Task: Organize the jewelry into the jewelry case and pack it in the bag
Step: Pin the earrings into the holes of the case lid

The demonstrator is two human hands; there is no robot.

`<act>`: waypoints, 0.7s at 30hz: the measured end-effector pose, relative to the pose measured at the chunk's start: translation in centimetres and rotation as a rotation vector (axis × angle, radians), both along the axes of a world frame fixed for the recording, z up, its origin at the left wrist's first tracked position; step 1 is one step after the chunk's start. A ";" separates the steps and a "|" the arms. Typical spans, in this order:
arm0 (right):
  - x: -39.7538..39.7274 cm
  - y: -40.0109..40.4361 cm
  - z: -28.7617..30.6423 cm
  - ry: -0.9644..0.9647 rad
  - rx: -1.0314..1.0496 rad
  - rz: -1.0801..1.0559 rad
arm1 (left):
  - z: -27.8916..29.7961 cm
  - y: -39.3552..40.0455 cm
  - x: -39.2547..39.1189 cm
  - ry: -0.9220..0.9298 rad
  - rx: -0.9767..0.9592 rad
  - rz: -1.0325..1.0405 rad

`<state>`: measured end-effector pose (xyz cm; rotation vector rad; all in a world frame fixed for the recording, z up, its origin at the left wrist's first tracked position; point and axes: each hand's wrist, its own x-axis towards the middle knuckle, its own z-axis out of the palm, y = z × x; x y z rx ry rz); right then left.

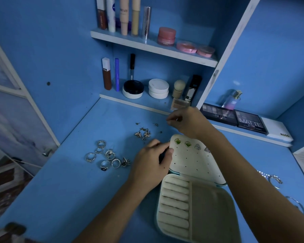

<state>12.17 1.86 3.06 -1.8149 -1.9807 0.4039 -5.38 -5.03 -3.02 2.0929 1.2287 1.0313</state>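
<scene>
Holding the perforated cream flap (191,160) of the open white jewelry case (197,207) with our left hand (152,163), we pinch a small earring piece (177,119) in our right hand (186,121).

The right hand (186,121) pinches something too small to identify. The right forearm hides the perforated earring panel's (191,162) far corner and part of one earring (207,150). The bracelets (274,179) are blurred, and the picture's lower edge crops the jewelry case (200,213).
</scene>
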 end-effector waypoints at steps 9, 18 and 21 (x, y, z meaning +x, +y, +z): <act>-2.2 2.4 -0.8 -0.071 -0.120 0.082 | 0.0 0.1 0.1 -0.004 0.017 0.001; -4.2 2.7 -0.4 -0.025 -0.199 0.165 | -0.1 0.3 0.0 -0.016 0.014 -0.005; -4.4 2.5 -0.4 -0.008 -0.207 0.171 | -0.1 0.3 0.0 -0.026 0.017 -0.008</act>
